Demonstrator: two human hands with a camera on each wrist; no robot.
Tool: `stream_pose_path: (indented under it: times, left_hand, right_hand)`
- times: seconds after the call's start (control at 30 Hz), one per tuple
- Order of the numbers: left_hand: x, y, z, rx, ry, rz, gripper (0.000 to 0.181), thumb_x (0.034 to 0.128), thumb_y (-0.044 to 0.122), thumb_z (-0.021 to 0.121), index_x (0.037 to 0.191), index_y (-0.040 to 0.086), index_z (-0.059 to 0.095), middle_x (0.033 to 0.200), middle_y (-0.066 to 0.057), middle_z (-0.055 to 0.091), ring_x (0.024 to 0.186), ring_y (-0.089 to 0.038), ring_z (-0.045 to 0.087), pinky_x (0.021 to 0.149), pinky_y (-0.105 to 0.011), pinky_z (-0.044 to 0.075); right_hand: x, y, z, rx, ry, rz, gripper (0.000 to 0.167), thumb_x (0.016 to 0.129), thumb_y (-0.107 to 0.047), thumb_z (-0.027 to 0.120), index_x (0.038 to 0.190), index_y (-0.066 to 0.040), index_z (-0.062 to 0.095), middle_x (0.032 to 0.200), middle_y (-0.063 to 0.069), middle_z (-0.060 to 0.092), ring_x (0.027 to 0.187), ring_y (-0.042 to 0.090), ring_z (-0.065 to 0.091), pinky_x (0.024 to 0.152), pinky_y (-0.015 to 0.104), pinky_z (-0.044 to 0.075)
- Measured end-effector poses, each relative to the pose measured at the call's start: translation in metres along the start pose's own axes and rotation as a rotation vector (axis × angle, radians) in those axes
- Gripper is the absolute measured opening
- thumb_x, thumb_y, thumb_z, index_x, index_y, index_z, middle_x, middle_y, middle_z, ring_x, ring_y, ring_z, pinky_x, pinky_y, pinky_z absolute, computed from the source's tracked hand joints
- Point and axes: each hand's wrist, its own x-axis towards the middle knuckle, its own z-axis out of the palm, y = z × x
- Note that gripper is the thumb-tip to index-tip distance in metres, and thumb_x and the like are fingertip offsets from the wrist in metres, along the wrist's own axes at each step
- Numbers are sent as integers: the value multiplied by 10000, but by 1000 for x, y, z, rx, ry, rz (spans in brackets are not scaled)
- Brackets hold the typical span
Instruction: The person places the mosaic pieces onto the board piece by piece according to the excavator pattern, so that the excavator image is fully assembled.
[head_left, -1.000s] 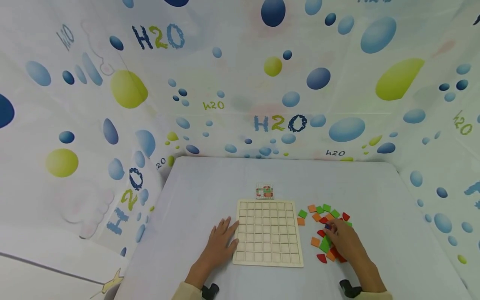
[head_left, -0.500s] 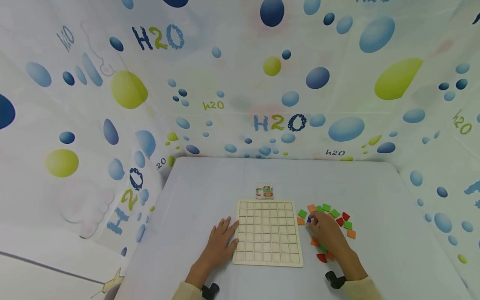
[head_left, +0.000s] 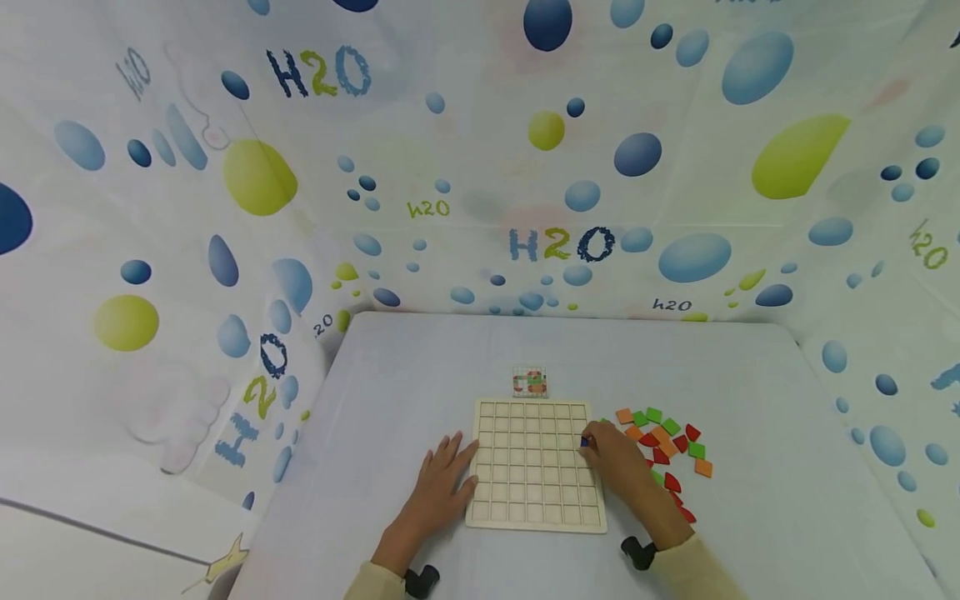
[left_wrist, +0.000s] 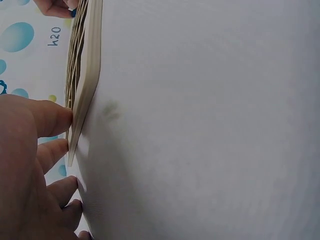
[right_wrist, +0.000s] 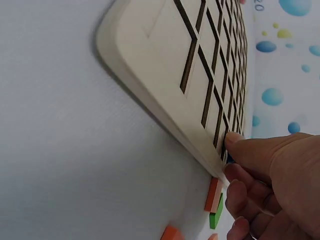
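A pale wooden grid board (head_left: 534, 458) lies flat on the table, its square cells bare apart from where my right hand is. My left hand (head_left: 437, 483) lies spread at the board's left edge, thumb and fingertips touching it. Over the right edge, my right hand (head_left: 621, 465) pinches a small dark blue tile (head_left: 584, 442) between thumb and fingers, at a cell in the rightmost column. Most of that tile is hidden by the fingers; in the right wrist view only a sliver of blue (right_wrist: 229, 159) shows under the thumb (right_wrist: 240, 142).
Right of the board lie scattered tiles: green squares (head_left: 654, 415), orange squares (head_left: 702, 468) and red quarter-rounds (head_left: 672, 482), some covered by the right forearm. Behind the board lies a small pattern card (head_left: 530, 382). A printed cloth wall (head_left: 480, 167) rises behind the white table (head_left: 390, 375).
My right hand has carried the blue tile leftward from the tile pile to the board's right column. My left hand has stayed at the left edge.
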Motion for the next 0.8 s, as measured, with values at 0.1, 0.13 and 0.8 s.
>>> stream_pose_path:
  times: [0.1,0.13,0.8]
  left_hand:
    - [0,-1,1,-5,4,4,579,1058,272,596,1609,156,461,1708,-165,334,1596,-426,247,1250,-685,189]
    - [0,-1,1,-7,7,6,578,1057,270,598,1608,154,463,1706,-167,337,1595,-428,249,1249,-687,191]
    - [-2,0,0,-2,9,9,577,1054,260,599,1604,144,468,1704,-175,338,1597,-426,244,1251,-683,191]
  right_hand:
    - [2,-5,0,-36,-6,-10,234,952,-160,796,1113,-57,660,947,39,599,834,178,552,771,337,554]
    - [3,-6,-1,-40,-8,-10,234,952,-159,796,1109,-58,656,955,43,599,843,181,555,781,340,558]
    - [8,-16,1,-78,-32,-7,209,951,-134,795,1094,-46,670,948,58,623,806,178,570,787,358,583]
